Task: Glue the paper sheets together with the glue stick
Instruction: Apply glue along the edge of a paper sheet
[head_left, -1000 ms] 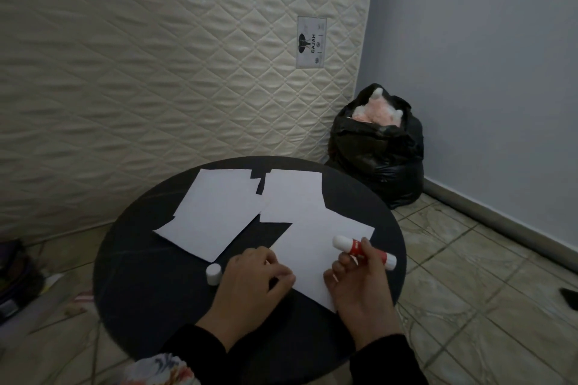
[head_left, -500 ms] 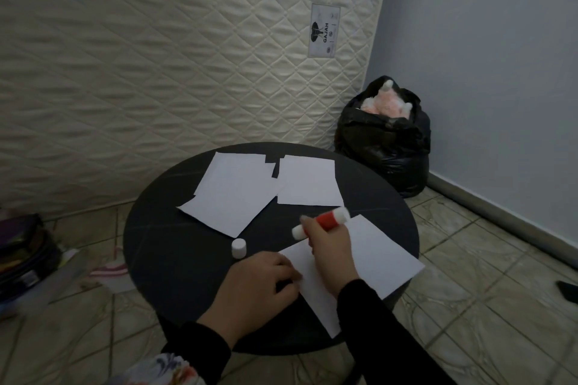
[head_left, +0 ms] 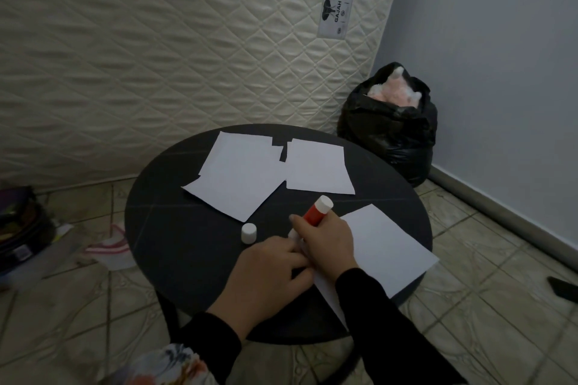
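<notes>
Gluing paper at a round black table (head_left: 175, 228)

The left hand (head_left: 269, 272), fingers curled, presses the near sheet (head_left: 384, 247) at its left corner; the right hand (head_left: 325, 241) grips the glue stick (head_left: 316, 212), tip down on that corner; its cap (head_left: 249, 233) stands just left; farther back lie two more sheets (head_left: 240, 178); (head_left: 316, 166).

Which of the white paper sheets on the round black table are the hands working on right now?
The near-right white paper sheet overhanging the round black table; the left hand holds it while the right hand grips the red glue stick. The other sheets lie untouched farther back.
</notes>
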